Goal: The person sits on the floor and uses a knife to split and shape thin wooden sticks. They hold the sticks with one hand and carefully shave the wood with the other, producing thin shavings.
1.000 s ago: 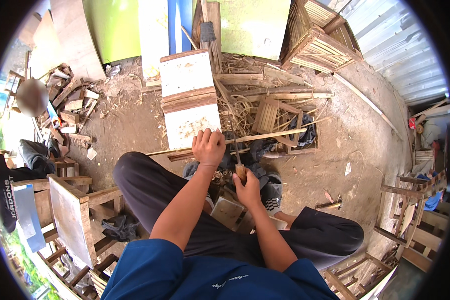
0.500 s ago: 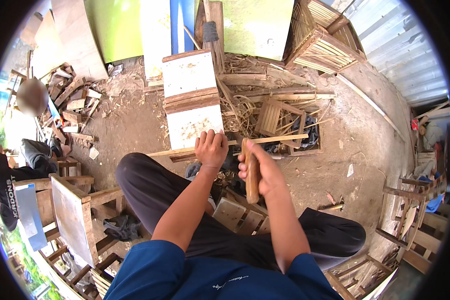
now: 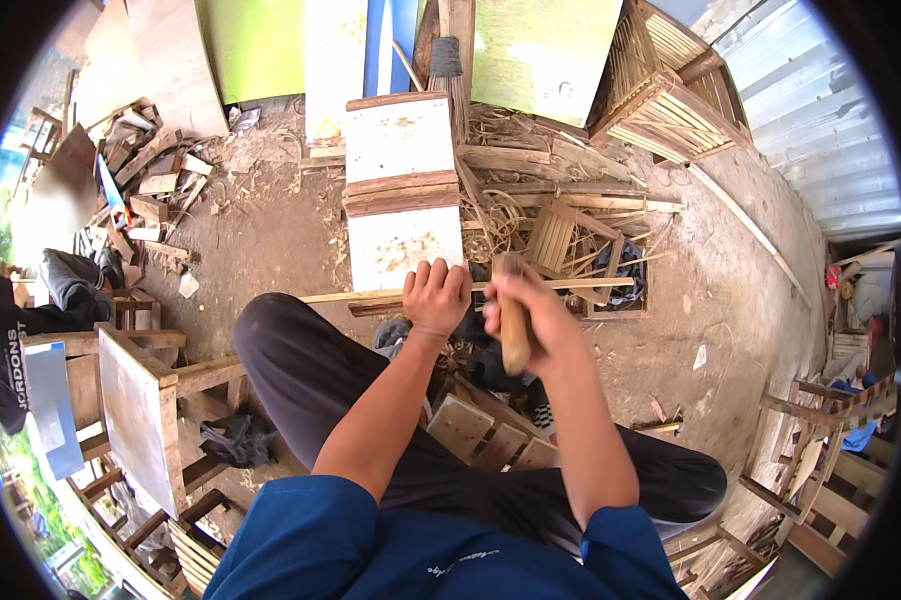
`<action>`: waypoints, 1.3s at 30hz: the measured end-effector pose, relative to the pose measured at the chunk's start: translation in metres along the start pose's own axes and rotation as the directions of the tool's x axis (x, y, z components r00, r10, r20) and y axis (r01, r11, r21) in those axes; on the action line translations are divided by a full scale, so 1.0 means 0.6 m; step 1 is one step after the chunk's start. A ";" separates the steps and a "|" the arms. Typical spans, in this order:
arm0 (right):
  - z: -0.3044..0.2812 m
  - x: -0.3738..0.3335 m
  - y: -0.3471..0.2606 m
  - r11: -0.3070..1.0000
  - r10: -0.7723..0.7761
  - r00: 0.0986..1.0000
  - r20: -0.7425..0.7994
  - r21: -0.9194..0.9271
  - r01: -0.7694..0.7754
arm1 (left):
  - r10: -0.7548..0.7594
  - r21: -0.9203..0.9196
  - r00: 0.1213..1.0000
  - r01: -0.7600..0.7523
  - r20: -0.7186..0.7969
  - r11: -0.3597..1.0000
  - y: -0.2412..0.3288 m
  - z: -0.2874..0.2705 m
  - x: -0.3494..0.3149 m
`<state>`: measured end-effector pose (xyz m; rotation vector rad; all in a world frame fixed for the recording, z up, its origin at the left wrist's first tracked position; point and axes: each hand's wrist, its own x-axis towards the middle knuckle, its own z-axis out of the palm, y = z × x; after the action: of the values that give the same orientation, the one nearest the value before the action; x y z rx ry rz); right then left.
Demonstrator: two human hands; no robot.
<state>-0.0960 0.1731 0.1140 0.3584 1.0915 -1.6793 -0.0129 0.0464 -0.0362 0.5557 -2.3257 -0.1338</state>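
Note:
My left hand (image 3: 437, 297) is closed over a long, thin wooden strip (image 3: 346, 296) at the near edge of a white-topped wooden work surface (image 3: 401, 235). The strip runs sideways past both hands. Just to the right, my right hand (image 3: 543, 318) is wrapped round a tool with a thick brown wooden handle (image 3: 515, 335). The handle points toward me, close beside the strip. Whatever lies at the tool's far end is hidden by the hand and the clutter behind it.
Split wood and shavings (image 3: 571, 200) lie beyond my right hand. A wood-scrap pile (image 3: 156, 190) is at the far left, near a seated person (image 3: 66, 285). Slatted wooden frames (image 3: 671, 110) lean at the back right. A small slatted wooden piece (image 3: 486, 430) sits between my legs.
The view has shifted slightly, moving the scene to the right. My right hand has turned with the tool, and the handle's top now looks shorter and blurred. The left hand still grips the strip.

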 end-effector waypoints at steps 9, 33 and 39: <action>-0.034 -0.108 0.082 0.890 -0.324 0.946 0.015 -0.335 0.310 | 0.114 -0.199 0.980 -0.080 0.164 0.977 0.010 -0.052 0.033; -0.054 -0.182 -0.024 0.002 -0.893 0.258 0.368 -0.570 0.821 | 0.311 -0.522 0.909 -0.129 0.279 0.843 0.096 -0.248 0.328; -0.061 -0.188 -0.017 0.167 -0.883 0.383 0.270 -0.583 0.795 | 0.416 -0.375 0.898 -0.339 0.144 0.862 0.110 -0.232 0.325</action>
<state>-0.0695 0.2704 0.1767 -0.8249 2.1535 -2.0346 -0.0663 0.0312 0.2061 -0.1060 -2.5006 -0.4210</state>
